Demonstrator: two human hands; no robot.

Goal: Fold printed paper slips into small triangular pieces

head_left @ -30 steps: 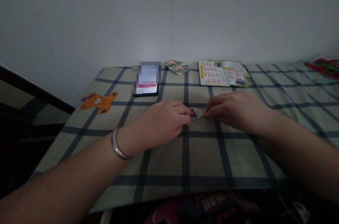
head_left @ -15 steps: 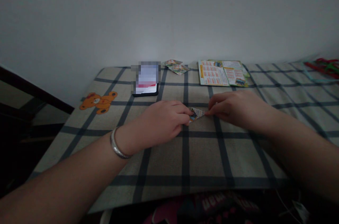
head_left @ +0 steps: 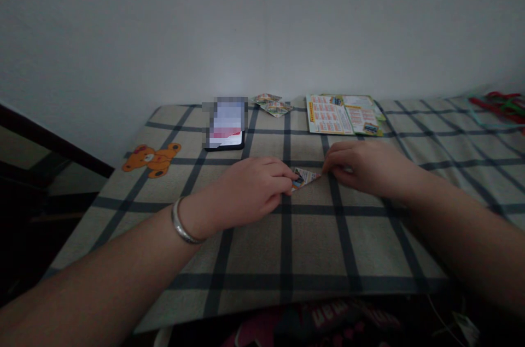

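Note:
A small folded piece of printed paper (head_left: 304, 177) lies on the checked tablecloth (head_left: 254, 259), its visible part tapering to the right. My left hand (head_left: 262, 188), with a silver bangle (head_left: 182, 222) at the wrist, is closed on the left part of the paper, covering it. At the right tip, my right hand (head_left: 361, 166) has its thumb and finger pinched together on the paper's end. Behind them, two folded paper pieces (head_left: 275, 107) rest against each other near the wall.
A phone (head_left: 226, 123) with a lit screen stands at the back left. Printed sheets (head_left: 330, 115) lie to the right of the folded pieces. An orange bear picture (head_left: 152, 160) is at the left, and red and green items (head_left: 502, 106) sit at the far right.
My right hand's fingertips have shifted slightly right, at the paper's tip. My left hand stays in place on the paper.

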